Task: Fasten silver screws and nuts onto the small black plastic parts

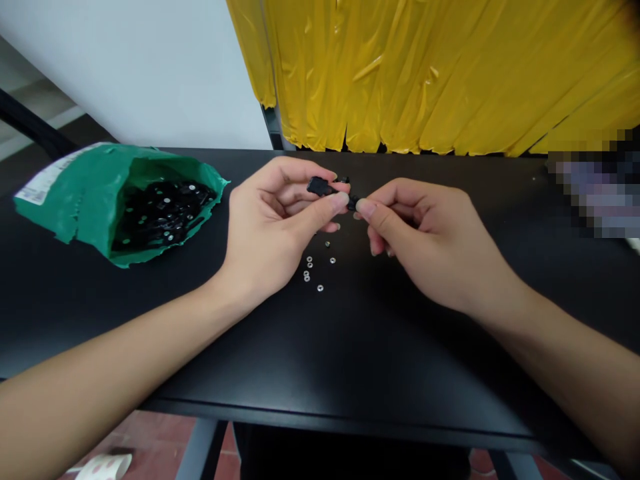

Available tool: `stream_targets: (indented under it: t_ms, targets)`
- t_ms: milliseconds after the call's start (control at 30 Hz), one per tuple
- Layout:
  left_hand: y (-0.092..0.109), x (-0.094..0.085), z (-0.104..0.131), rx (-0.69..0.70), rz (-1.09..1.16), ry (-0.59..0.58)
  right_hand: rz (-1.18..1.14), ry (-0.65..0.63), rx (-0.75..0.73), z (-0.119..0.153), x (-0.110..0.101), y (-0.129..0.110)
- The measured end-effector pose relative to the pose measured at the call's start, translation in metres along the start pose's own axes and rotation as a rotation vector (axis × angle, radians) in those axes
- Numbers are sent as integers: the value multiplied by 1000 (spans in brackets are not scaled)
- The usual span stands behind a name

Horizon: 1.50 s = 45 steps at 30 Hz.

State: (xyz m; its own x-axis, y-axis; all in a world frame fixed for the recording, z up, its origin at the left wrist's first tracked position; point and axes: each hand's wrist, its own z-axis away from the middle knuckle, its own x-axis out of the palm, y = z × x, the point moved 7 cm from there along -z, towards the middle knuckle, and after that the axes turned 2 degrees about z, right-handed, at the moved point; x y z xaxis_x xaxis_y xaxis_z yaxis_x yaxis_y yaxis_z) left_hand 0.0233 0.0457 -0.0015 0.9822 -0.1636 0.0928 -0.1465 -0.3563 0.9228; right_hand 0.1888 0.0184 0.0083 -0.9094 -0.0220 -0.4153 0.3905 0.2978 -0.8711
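Between thumb and fingers, my left hand (275, 230) pinches a small black part (319, 186) above the black table (350, 360). My right hand (425, 240) is closed at the part's right end, thumb and forefinger pressed on it. Fingertips cover some of the part where the hands nearly meet. Several small silver rings (320, 288) lie on the table below and between the hands. A tiny dark piece (327, 245) lies just above them.
At the left, an open green bag (95, 193) holds many black parts and silver rings. Yellow plastic sheeting (400, 73) hangs behind the table, beside a white panel (150, 67). A blurred-out object (595, 193) is at the right edge.
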Motion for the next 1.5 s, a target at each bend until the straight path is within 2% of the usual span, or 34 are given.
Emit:
stream_targets:
  t_ms: [200,267,367,467,600,733,900,1100,1233,1367,1500]
  targets:
    - [-13,9,4,-216,78,-96,-235,41,79,5,15,5]
    - [-13,11,7,-213,88,-102,-276,52,93,6,19,6]
    - [-10,7,7,-160,66,-48,-278,42,78,6,24,5]
    - [-5,-4,0,-109,19,6,-212,45,51,5,22,5]
    - [3,-31,-18,-27,-8,143,-57,123,18,4,5,7]
    - [6,-46,-30,5,-49,190,173,91,-70,3,-1,6]
    - [6,-48,-31,-25,-97,195,426,27,-154,0,1,6]
    - [11,-60,-33,-69,-55,269,384,30,-78,-11,-15,14]
    - [12,-72,-36,-67,-34,328,408,-26,-35,-16,-17,18]
    - [9,-73,-39,-104,-39,315,460,-106,8,-21,-10,18]
    - [5,-63,-37,-180,-48,242,446,-186,-37,-30,7,7]
